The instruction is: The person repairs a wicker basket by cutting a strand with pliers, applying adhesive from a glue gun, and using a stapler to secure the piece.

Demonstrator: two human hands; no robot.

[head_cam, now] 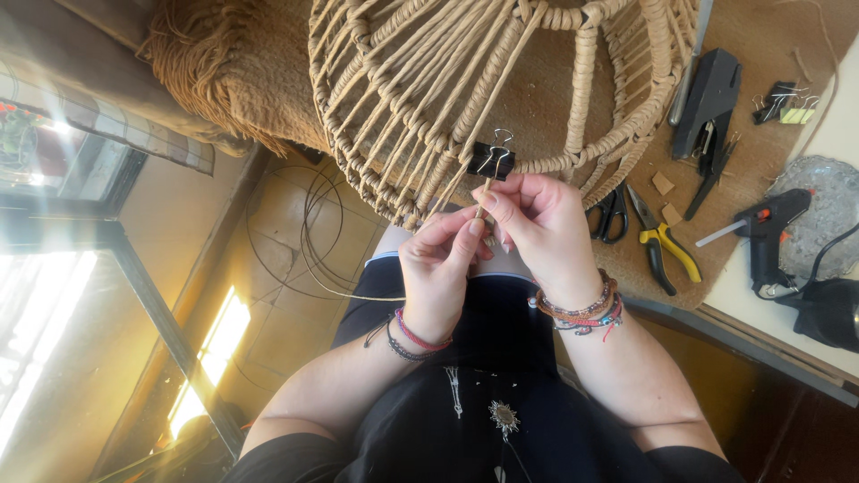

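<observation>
Two hands meet at frame centre, just below a woven cord frame (pixel 465 98); left hand (pixel 438 264) and right hand (pixel 537 224) touch at the fingertips; both pinch one thin tan cord strand (pixel 484 192) between thumb and forefinger, fingers closed on it. Strand's long axis runs near upright, slightly tilted, pointing up toward a black binder clip (pixel 492 159) clamped on the frame's lower rim. Wrists bend inward, forearms converge from the lower frame edge; beaded bracelets on both wrists. Frame: dome-shaped, ribbed, wrapped in twisted pale paper-like cord, knotted along the rim; it rests on the brown matted surface (pixel 761 152) and overhangs the lap. On that surface, to the right: yellow-handled pliers (pixel 664 246); black scissors (pixel 610 213); black glue gun (pixel 768 228).
</observation>
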